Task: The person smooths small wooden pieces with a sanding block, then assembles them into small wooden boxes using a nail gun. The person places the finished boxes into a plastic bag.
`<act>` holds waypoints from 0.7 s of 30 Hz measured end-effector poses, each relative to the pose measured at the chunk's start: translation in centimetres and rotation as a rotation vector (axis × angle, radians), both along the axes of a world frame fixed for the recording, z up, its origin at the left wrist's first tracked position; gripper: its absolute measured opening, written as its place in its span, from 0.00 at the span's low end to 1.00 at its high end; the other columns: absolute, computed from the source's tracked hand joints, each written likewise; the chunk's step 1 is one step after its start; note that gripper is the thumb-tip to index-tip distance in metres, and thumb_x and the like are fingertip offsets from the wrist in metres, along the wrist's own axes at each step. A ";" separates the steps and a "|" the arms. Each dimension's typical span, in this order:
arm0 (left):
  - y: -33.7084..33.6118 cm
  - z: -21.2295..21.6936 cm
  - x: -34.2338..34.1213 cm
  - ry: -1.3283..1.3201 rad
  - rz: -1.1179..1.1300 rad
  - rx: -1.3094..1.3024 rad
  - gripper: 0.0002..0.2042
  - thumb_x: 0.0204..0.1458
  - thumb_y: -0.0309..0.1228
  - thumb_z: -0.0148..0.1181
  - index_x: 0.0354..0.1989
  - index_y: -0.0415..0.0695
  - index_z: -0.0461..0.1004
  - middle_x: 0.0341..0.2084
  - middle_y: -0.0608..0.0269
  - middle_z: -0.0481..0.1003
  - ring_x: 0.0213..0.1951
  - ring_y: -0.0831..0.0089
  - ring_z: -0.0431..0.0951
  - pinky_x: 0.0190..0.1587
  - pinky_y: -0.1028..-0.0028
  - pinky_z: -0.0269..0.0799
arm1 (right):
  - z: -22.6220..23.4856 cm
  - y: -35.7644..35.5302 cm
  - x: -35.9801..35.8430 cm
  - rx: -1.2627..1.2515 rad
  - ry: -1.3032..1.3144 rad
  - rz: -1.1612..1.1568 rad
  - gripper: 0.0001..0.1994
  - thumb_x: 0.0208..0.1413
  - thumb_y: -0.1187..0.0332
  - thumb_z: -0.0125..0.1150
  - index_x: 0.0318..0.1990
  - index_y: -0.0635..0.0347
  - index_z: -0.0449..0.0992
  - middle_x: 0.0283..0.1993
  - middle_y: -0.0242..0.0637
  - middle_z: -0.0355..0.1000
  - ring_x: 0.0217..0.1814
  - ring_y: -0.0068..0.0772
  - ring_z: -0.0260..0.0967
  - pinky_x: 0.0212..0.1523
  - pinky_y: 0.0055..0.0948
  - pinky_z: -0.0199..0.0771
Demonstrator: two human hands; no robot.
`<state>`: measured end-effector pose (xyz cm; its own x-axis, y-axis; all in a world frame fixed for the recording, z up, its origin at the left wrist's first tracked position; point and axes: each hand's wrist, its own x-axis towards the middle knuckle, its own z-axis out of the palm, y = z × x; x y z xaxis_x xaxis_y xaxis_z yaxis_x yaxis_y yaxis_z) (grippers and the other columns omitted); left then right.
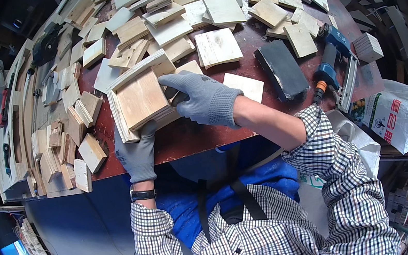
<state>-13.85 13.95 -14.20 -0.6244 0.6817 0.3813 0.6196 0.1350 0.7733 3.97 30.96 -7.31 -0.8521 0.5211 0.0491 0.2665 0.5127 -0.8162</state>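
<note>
A dark red worktable (265,40) strewn with wood offcuts (221,10); a white sack (394,111) beside its right edge.
</note>
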 end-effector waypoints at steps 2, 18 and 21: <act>-0.6 0.0 -0.1 -0.050 -0.005 -0.005 0.33 0.55 0.47 0.78 0.60 0.33 0.75 0.48 0.51 0.84 0.47 0.64 0.84 0.51 0.65 0.80 | 0.7 -0.5 -0.5 -0.037 0.006 -0.008 0.33 0.58 0.72 0.59 0.74 0.65 0.64 0.62 0.59 0.72 0.58 0.53 0.79 0.56 0.40 0.85; -0.6 0.3 -0.1 -0.019 0.008 -0.015 0.36 0.52 0.54 0.78 0.57 0.34 0.75 0.46 0.51 0.83 0.46 0.61 0.85 0.50 0.62 0.80 | 2.6 -1.7 -0.5 -0.525 0.053 -0.223 0.31 0.52 0.51 0.70 0.53 0.72 0.80 0.46 0.56 0.83 0.47 0.45 0.83 0.52 0.37 0.81; -0.6 0.2 -0.2 -0.040 -0.016 -0.038 0.37 0.53 0.53 0.78 0.60 0.35 0.73 0.49 0.48 0.82 0.49 0.55 0.85 0.51 0.61 0.81 | 0.4 -0.6 -0.9 -0.285 0.053 -0.152 0.38 0.54 0.51 0.68 0.65 0.75 0.74 0.49 0.59 0.83 0.50 0.45 0.84 0.54 0.36 0.81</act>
